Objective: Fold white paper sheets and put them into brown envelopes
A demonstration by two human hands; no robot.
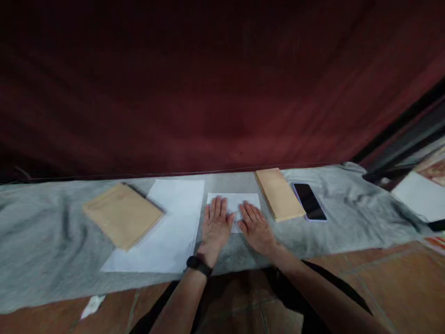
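A small white sheet of paper (232,199), perhaps folded, lies on the grey cloth (225,255) right in front of me. My left hand (216,225) rests flat on its left part, fingers together and stretched forward. On its right part lies my right hand (255,226), also flat, with its fingers pointing up and to the left. Both thumbs reach toward the middle of the paper, and the hands cover much of it. Left of my left hand are large white sheets (163,241). A stack of brown paper envelopes (280,195) sits just right of my right hand.
Another brown paper stack (121,215) overlaps the large sheets. A phone (310,202) with a dark screen lies beside the right stack. Behind the cloth rises a dark red surface (215,116). Tiled floor (399,283) and a white scrap (93,306) show in front.
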